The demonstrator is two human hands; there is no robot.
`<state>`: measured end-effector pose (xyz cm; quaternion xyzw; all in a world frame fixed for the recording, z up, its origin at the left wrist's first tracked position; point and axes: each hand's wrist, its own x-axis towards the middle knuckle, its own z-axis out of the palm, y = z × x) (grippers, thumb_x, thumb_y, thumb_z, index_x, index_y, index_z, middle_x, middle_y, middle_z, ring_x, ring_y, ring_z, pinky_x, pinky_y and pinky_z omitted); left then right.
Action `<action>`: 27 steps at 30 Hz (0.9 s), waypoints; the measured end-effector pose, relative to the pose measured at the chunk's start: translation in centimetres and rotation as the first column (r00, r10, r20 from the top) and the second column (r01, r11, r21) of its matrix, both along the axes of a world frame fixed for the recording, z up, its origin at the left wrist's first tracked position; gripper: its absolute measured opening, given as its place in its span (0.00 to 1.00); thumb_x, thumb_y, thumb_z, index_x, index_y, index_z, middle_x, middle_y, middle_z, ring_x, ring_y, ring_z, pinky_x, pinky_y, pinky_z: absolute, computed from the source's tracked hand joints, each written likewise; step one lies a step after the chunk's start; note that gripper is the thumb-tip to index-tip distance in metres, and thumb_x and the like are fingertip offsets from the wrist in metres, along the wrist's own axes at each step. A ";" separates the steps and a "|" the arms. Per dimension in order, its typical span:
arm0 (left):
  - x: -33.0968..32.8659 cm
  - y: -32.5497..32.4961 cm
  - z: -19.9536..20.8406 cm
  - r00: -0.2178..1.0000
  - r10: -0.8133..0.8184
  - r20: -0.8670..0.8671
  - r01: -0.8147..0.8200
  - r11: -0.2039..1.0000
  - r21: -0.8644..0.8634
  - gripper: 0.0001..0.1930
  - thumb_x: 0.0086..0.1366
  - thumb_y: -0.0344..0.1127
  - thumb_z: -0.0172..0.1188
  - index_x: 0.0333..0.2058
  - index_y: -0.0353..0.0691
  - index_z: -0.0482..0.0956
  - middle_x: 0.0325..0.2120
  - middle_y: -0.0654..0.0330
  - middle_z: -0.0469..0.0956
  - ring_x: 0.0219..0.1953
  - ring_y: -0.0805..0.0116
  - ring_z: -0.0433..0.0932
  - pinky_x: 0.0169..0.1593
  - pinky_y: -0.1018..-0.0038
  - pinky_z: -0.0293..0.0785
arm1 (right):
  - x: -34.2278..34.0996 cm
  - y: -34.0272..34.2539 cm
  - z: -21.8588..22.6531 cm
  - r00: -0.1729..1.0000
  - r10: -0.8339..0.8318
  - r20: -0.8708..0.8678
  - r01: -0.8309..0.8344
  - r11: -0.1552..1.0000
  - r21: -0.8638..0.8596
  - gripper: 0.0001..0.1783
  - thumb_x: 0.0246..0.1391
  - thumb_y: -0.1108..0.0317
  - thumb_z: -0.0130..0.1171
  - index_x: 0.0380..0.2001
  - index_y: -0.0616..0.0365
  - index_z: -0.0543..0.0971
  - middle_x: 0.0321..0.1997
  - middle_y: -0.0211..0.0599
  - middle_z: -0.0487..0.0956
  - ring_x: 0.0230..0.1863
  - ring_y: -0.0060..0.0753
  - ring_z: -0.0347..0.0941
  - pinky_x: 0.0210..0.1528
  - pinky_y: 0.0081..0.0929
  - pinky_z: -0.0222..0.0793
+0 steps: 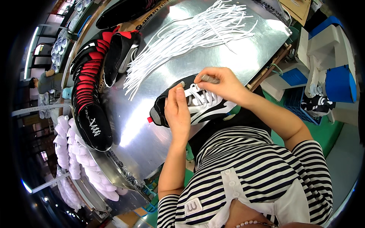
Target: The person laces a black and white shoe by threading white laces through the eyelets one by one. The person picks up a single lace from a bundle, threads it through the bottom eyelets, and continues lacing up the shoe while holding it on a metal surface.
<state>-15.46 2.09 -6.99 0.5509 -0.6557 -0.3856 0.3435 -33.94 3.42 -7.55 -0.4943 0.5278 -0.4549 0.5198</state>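
A black and white sneaker point(200, 110) with a red heel tab lies on the metal table in front of me, its toe toward the right. White shoelace point(205, 97) crosses its tongue in several rows. My left hand point(177, 110) is closed at the shoe's collar, thumb and fingers pinching the lace near the top eyelets. Above the lacing my right hand point(222, 84) pinches the lace with its fingertips. Tucked in that hand's fingers is a short greyish rod point(210, 79), whose ends I cannot make out.
Loose white laces point(194, 32) spread across the metal table point(138, 152). Along its left edge stands a curved row of black and red shoes point(89, 87). White shoe-shaped pieces point(85, 159) hang beyond. At right are a blue crate point(300, 104) and grey-and-blue bins point(340, 81).
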 end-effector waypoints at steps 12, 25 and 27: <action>-0.2 0.4 -0.5 0.999 -0.042 -0.030 0.042 0.999 -0.004 0.19 0.61 0.39 0.65 0.48 0.36 0.78 0.39 0.54 0.81 0.41 0.60 0.73 0.48 0.66 0.69 | -0.2 -0.3 -0.7 0.994 -0.007 -0.105 -0.005 0.993 -0.114 0.08 0.55 0.73 0.61 0.38 0.61 0.80 0.30 0.35 0.81 0.30 0.21 0.75 0.34 0.23 0.71; -1.2 0.4 -0.7 0.978 0.024 0.207 0.003 0.991 -0.131 0.22 0.51 0.40 0.72 0.43 0.39 0.80 0.37 0.56 0.81 0.39 0.55 0.73 0.46 0.64 0.69 | 0.1 1.4 -0.3 0.932 -0.092 -0.351 -0.002 0.965 -0.261 0.12 0.56 0.72 0.60 0.44 0.60 0.76 0.37 0.39 0.81 0.35 0.36 0.79 0.36 0.28 0.74; -1.3 0.5 -0.6 0.972 0.033 0.235 0.004 0.988 -0.156 0.22 0.50 0.40 0.72 0.44 0.40 0.79 0.36 0.57 0.81 0.39 0.55 0.73 0.46 0.64 0.68 | -0.8 2.2 0.6 0.913 -0.066 -0.403 -0.021 0.978 -0.208 0.12 0.58 0.66 0.58 0.43 0.58 0.75 0.35 0.39 0.81 0.33 0.42 0.79 0.35 0.34 0.71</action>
